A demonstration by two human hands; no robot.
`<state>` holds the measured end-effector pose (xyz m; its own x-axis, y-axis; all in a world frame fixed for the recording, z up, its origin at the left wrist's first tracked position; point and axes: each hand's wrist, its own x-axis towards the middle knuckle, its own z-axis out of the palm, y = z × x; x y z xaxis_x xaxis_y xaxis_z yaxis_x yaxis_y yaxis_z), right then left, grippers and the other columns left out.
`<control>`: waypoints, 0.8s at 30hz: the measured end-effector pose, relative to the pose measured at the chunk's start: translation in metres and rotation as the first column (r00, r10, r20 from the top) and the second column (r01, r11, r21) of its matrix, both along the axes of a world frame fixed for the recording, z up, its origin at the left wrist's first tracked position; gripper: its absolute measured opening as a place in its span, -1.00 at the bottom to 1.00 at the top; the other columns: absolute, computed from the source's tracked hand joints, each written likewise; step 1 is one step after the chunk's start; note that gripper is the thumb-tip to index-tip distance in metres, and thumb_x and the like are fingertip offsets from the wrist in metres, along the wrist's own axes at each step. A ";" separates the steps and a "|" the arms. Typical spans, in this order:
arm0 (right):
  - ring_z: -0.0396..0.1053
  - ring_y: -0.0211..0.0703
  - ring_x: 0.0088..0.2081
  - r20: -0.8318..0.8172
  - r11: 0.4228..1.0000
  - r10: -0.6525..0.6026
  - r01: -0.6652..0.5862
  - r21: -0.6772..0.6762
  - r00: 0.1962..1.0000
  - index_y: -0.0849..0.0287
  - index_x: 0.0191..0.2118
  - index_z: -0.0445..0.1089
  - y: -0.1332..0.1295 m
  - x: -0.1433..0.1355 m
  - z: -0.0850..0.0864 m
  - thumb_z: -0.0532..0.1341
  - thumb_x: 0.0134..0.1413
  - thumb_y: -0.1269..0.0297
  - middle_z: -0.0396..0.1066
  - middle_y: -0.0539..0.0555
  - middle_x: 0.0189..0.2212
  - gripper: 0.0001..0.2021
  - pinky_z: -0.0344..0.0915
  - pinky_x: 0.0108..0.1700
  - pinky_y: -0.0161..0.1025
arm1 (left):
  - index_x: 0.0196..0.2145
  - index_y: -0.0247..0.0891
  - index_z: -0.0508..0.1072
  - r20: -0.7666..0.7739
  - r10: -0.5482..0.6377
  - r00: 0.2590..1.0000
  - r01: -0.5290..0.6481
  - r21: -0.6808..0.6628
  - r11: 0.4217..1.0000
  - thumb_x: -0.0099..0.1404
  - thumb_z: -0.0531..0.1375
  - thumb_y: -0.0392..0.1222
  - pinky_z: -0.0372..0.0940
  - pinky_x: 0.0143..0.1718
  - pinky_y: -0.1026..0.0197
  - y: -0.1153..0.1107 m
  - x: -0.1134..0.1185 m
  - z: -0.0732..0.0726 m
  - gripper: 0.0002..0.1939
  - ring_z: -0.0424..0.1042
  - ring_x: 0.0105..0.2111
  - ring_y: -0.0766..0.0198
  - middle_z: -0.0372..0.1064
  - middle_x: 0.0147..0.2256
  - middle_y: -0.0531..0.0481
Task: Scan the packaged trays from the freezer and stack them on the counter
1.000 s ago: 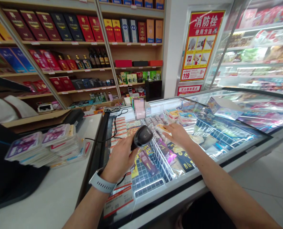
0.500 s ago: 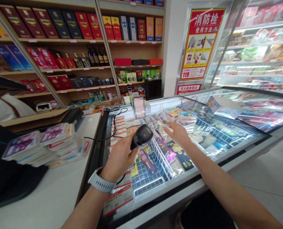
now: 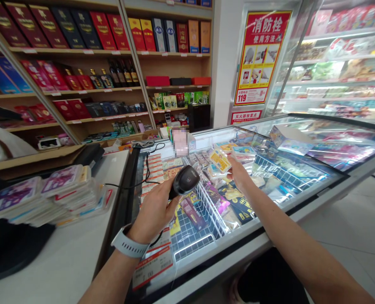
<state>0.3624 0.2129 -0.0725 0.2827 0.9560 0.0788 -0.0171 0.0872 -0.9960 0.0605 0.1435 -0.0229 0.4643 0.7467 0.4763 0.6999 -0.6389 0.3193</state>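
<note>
My left hand (image 3: 155, 207) is wrapped round the handle of a black handheld barcode scanner (image 3: 186, 180), its head tilted up over the freezer's glass top. A dark cord trails from it. My right hand (image 3: 239, 173) pinches the edge of a flat yellow-and-white pack (image 3: 219, 159) in clear plastic, tilted above the glass. Just behind it lie similar flat packs (image 3: 243, 153), with blue and yellow faces. Below the hands, through the glass, a white wire basket (image 3: 192, 249) holds a purple-brown wrapped item (image 3: 192, 212).
Stacks of flat plastic-cased packs (image 3: 63, 190) stand on the white counter (image 3: 76, 249) at left. Price labels (image 3: 154, 264) line the freezer's left side. An open box (image 3: 290, 139) rests on the glass farther right. Shelves of boxed bottles (image 3: 103, 31) stand behind.
The yellow-and-white pack now shows in my right hand, whose fingers were extended over the glass before. My left hand keeps its hold on the scanner. The view has shifted slightly.
</note>
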 end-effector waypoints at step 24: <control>0.46 -0.19 -0.36 -0.423 0.954 0.294 -0.288 0.081 0.857 0.13 -0.02 0.35 -0.017 -0.026 0.012 0.10 0.17 0.01 0.53 0.12 -0.24 -0.62 0.27 -0.48 -0.35 | 0.14 -0.30 0.22 0.050 -0.050 0.997 0.053 -0.065 0.996 0.31 0.12 -0.17 0.28 0.03 -0.03 0.002 0.002 0.000 -0.53 0.38 0.00 0.04 0.37 0.01 -0.21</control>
